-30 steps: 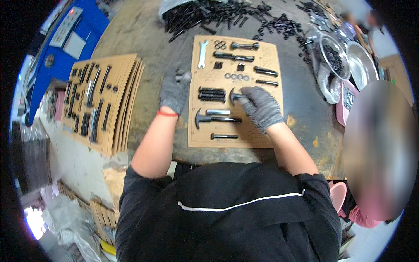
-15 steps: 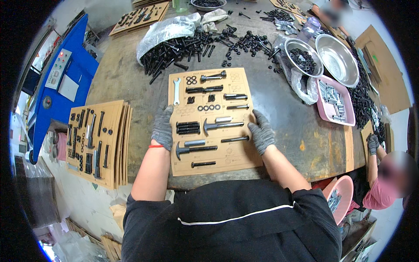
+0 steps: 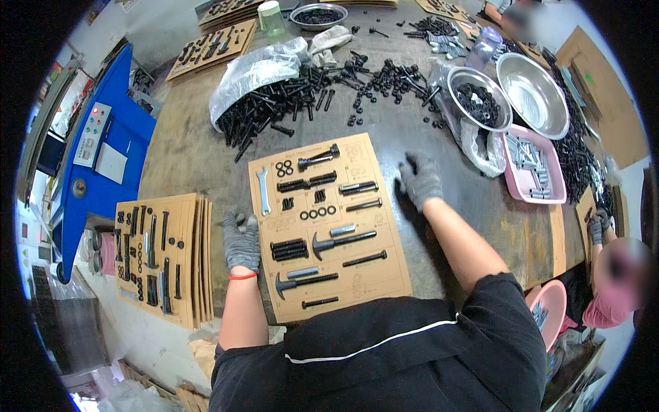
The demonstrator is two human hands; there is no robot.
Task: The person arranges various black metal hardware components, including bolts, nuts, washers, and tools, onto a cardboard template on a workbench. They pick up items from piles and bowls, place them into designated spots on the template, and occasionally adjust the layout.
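Observation:
A brown cardboard sheet [image 3: 322, 275] lies in front of me, slightly turned, its near edge against my black shirt. Fixed on it are a wrench [image 3: 263, 191], black bolts [image 3: 365, 259], rings [image 3: 318, 213], hammer-shaped pieces [image 3: 343, 240] and grey sleeves [image 3: 303, 272]. My left hand [image 3: 241, 242], in a grey glove, grips the sheet's left edge, its fingertips partly hidden. Off the right edge, my gloved right hand [image 3: 421, 182] is held over the table with fingers apart, holding nothing.
Filled cardboard sheets [image 3: 156, 261] stand stacked at left. Beyond my sheet, black bolts [image 3: 257, 113] spill from a plastic bag [image 3: 257, 65], beside scattered nuts [image 3: 388, 82]. At right are metal bowls [image 3: 532, 96] and a pink tray of sleeves [image 3: 534, 168]. Another person's gloved hand [image 3: 599, 223] works far right.
The cardboard sheet has come nearer to me and tilted, its top swinging left. My right hand has let go of its edge and moved up; my left hand has moved nearer with the sheet.

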